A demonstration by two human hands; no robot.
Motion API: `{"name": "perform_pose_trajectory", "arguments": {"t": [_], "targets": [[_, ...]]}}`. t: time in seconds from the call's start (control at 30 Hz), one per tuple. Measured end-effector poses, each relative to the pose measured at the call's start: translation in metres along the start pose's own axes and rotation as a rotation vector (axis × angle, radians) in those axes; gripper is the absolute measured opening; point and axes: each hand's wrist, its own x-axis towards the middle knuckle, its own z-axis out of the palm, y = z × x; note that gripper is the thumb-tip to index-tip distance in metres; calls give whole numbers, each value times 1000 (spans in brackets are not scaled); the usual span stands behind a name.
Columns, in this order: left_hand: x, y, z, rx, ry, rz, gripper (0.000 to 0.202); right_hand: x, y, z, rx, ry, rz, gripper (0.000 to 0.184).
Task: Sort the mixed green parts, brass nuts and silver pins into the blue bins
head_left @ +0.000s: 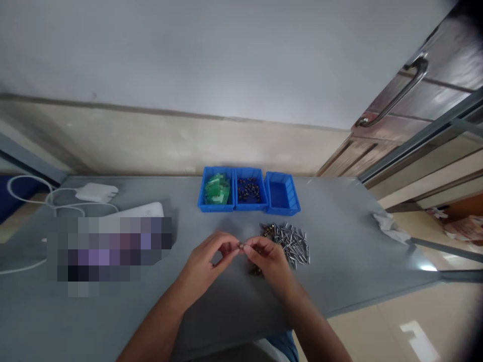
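Above the grey table, my left hand [209, 259] and my right hand [270, 259] meet fingertip to fingertip. Both pinch a small brass-coloured metal fitting [241, 246] between thumb and forefinger; its exact kind is too small to make out. Just beyond and beside my right hand lies a heap of silvery metal pins [292, 244]. Several brass-coloured pieces [268, 230] lie at the heap's left side, partly hidden by that hand.
Three blue bins stand at the back: one with green packets [218, 190], one with small brass-coloured parts [249, 191], and a right-hand bin [282, 193] showing its bare floor. At left are a white charger [96, 192] with cables and a blurred-out object. A crumpled tissue [390, 227] lies at right.
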Motion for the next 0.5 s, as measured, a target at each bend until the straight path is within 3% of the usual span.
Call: {"name": "perform_pose_trajectory", "arguments": {"t": [0.07, 0.2, 0.3, 0.37, 0.5], "targets": [[0, 1, -1, 10, 3, -60, 15, -10, -15, -4, 4, 150, -104, 9], [1, 0, -2, 51, 10, -104, 14, -25, -63, -12, -75, 665, -568, 10], [2, -1, -2, 70, -16, -100, 14, -8, -80, -14, -275, 807, -739, 11], [3, -1, -2, 78, -32, -75, 14, 14, -70, -16, -529, 748, -669, 12], [3, -2, -1, 119, -63, -22, 12, 44, -23, -28, -844, 595, -320, 20]]}}
